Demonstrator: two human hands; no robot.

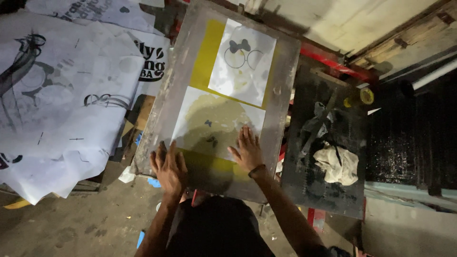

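Two hands lie flat on a screen-printing frame (166, 109), a grey-bordered rectangle with a yellow mesh, which rests tilted across the middle of the view. The left hand (169, 167) is spread open, palm down, on the frame's near left corner, its fingers reaching up over the grey border toward the mesh. The right hand (247, 150) is also open and flat, fingers together and pointing away, pressing on the lower edge of the lower sheet (216, 121); a dark band sits at its wrist. Neither hand grips anything.

That lower sheet is white paper with a large yellowish round patch and small dark marks, lying on the near half of the mesh. Just beyond it, touching or slightly overlapping, the upper sheet (243, 62) shows a dark bow above two thin circles.

Left of the frame, large white printed papers (62, 95) with black lettering and drawings are heaped on one another. Right of the frame, a black ink-stained board (328, 200) carries a crumpled pale rag (338, 164) near its near edge, dark tools or scraps further back, and a small yellow container (362, 96) at its far right corner. Bare concrete floor (81, 228) shows below.
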